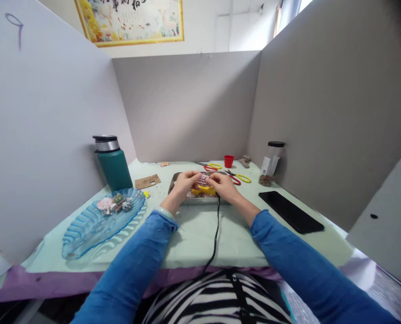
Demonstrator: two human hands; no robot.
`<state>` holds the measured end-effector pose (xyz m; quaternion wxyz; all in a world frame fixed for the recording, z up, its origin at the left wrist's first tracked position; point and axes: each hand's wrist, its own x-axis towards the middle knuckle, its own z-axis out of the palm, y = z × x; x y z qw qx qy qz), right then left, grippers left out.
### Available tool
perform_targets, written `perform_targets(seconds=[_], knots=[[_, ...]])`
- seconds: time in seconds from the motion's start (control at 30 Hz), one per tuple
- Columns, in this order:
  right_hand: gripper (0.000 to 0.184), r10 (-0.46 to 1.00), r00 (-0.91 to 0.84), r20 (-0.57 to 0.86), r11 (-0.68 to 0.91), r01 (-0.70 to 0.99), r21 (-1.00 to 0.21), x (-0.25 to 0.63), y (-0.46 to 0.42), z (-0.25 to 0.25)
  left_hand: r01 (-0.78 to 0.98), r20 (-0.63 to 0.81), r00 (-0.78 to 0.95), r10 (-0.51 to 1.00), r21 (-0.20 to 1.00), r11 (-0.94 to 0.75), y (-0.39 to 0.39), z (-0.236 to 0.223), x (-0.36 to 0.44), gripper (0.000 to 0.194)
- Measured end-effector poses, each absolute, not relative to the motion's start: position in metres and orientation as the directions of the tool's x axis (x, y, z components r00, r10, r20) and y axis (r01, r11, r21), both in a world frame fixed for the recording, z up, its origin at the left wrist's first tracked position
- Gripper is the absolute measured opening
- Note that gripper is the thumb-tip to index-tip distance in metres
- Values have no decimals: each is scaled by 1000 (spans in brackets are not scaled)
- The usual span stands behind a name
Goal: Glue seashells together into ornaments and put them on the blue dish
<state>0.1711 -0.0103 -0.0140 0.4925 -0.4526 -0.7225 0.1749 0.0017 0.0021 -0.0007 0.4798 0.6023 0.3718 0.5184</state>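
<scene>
Between my two hands is a small piece of purple-and-white patterned fabric (203,180), too small to make out its exact shape. My left hand (187,183) pinches it from the left, and my right hand (223,185) has its fingers closed on the right side. Both hands are over a shallow metal tray (200,202). Inside the tray, below the fabric, lies something yellow (203,191), partly hidden by my hands. A black cord (216,229) runs from the tray near my right hand down to the table's front edge.
A blue glass dish (95,229) with several small fabric bundles (114,203) and a green bottle (114,168) stand left. Behind are a cardboard piece (148,181), scissors (243,178) and a red cup (229,161). A jar (271,164) and black phone (290,211) are right. Partitions (187,103) enclose the table.
</scene>
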Motion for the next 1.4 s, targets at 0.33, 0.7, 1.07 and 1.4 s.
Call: perform_targets(seconds=[0.33,0.7,1.07,1.4], knots=[[31,820,-106,563,542,461,-702,174,-8,-15,-32,268,250,930,963,-269,-4,2,4,36],[30,831,-57,553,534,357,-766,175,-2,-19,43,228,256,939,968,-247,-7,5,3,39],[31,837,-57,544,534,298,-792,174,-8,-14,-56,248,251,936,969,-241,5,-3,0,37],[29,853,-34,521,514,232,-826,173,-5,-16,-71,222,269,937,975,-210,-4,2,4,37]])
